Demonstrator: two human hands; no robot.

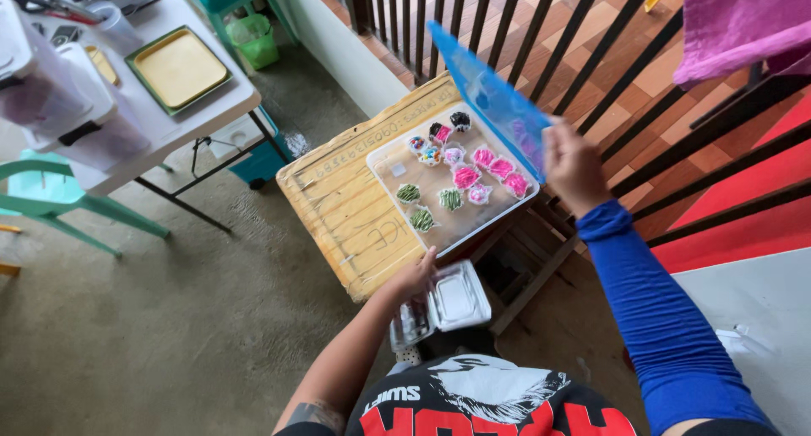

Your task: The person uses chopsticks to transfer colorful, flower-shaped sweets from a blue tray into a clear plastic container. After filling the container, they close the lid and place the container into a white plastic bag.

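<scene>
— What's on the wooden counter [338, 204]?
— I see a clear tray [384, 170] of pink and green sweets. My right hand [573, 164] grips its raised blue lid [490, 98]; my left hand [414, 277] clasps a clear clamshell box [456, 301].

Home porch, concrete floor [194, 318], dark railing [507, 13], folding table [211, 106], hanging pink cloth [743, 22]

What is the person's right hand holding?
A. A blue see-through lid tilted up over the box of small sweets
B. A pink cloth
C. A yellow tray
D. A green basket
A: the right hand grips the edge of the blue lid, raised at a slant above the open box of sweets.
</scene>
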